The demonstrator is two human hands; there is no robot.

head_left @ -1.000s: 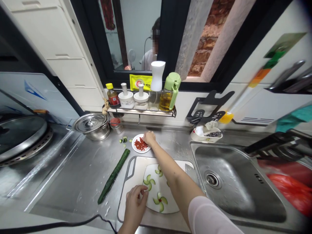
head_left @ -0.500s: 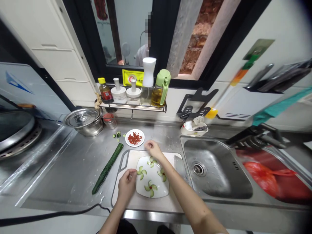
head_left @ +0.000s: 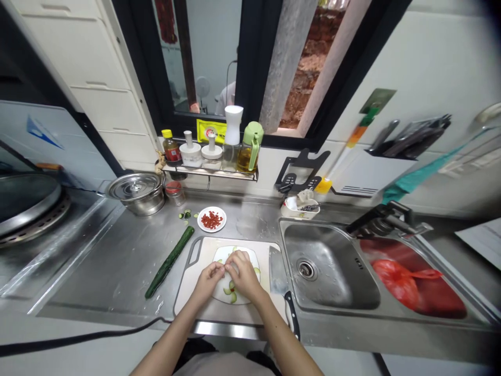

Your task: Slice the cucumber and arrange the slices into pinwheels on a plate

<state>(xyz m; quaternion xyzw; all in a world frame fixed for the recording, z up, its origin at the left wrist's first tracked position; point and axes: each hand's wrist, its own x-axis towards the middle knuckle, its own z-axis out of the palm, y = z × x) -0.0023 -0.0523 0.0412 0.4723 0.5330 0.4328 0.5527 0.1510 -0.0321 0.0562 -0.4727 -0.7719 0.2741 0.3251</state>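
Over a white plate (head_left: 219, 293) my left hand (head_left: 210, 278) and my right hand (head_left: 243, 272) meet, fingertips pinched close together. Anything between the fingers is too small to make out. Cucumber slices (head_left: 230, 293) form a pinwheel with a red centre near the plate's front; my hands partly cover other slices. Beneath the plate is a pale cutting board (head_left: 186, 286). Small red pieces (head_left: 212, 220) fill a little white dish (head_left: 200, 223) behind it. To the left lies a whole cucumber (head_left: 169, 262). A knife (head_left: 278, 271) rests along the board's right side.
A steel sink (head_left: 332, 282) adjoins the board on the right, with a red plastic bag (head_left: 395, 282) beyond. At the back left stand a lidded pot (head_left: 136, 196) and a red-lidded jar (head_left: 175, 193). Bottles line a wall rack (head_left: 230, 173). Cucumber scraps (head_left: 187, 214) lie near the dish.
My right hand has come back from beside the red pieces to the middle of the plate. My left hand has shifted inward from the plate's left edge, and the fingertips now meet.
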